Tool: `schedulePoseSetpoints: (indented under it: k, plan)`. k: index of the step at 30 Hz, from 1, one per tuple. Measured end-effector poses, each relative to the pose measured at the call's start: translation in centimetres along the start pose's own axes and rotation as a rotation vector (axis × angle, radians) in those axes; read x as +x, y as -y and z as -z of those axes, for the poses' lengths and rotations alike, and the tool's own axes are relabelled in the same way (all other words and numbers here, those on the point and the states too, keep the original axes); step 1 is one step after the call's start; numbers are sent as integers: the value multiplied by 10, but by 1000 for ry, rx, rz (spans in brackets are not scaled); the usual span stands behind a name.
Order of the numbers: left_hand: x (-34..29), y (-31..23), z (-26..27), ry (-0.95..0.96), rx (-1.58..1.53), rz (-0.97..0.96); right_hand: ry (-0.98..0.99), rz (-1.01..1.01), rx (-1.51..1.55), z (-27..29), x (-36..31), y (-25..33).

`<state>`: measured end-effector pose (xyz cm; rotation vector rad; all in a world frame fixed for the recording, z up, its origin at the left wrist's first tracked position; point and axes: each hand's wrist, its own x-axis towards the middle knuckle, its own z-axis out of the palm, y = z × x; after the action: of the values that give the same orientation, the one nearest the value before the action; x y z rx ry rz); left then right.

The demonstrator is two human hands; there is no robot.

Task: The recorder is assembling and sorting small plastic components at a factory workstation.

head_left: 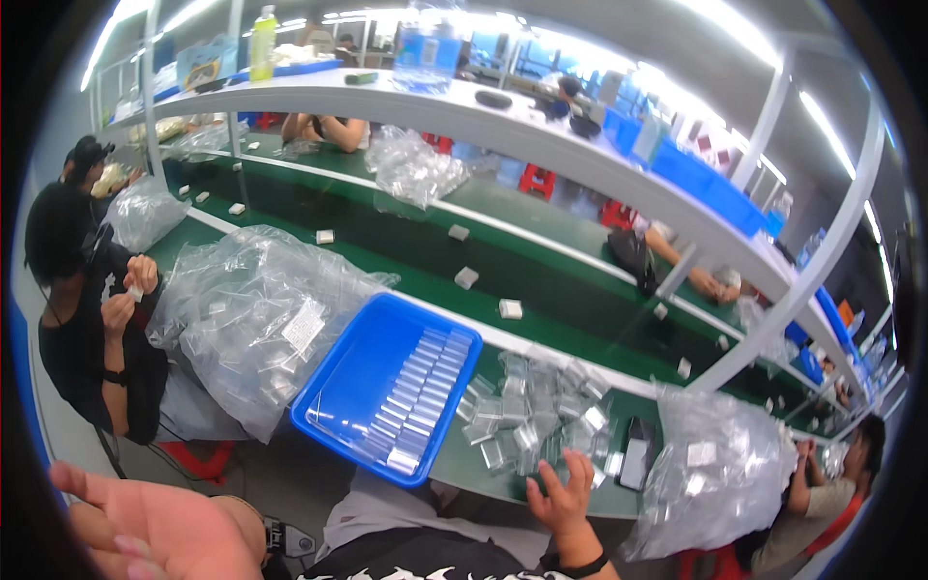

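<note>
No readable text or numbers

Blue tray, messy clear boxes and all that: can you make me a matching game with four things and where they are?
Things
1. blue tray
2. loose clear boxes
3. yellow bottle
4. left hand

Places
A. standing on the white shelf
B. at the picture's lower left
C. under neat rows of clear pieces
D. heaped right of the tray

Right pairs: 1-C, 2-D, 3-A, 4-B

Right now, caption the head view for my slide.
Right hand near loose clear plastic cases beside a blue tray of aligned clear pieces; left hand at lower left.
</note>
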<state>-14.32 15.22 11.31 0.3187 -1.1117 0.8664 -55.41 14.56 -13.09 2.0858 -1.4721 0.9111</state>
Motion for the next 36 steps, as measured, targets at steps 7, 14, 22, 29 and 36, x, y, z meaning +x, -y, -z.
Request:
schedulePoseSetpoints:
  k: [7, 14, 22, 29, 36]
  plan:
    - [-63, 7, -35, 856, -23, 174, 32, 27, 68, 7, 0, -10]
    - [-87, 43, -19, 362, -1000, 1376, 48, 82, 184, 20, 4, -16]
    - [-88, 68, 15, 138, -1371, 1677, -108, 256, 225, 94, 22, -59]
    - [-62, 62, 14, 761, -1096, 1256, 158, 484, 93, 163, 100, -43]
    - [-70, 27, -31, 1172, -1021, 569, 957, 574, 513, 164, 220, 35]
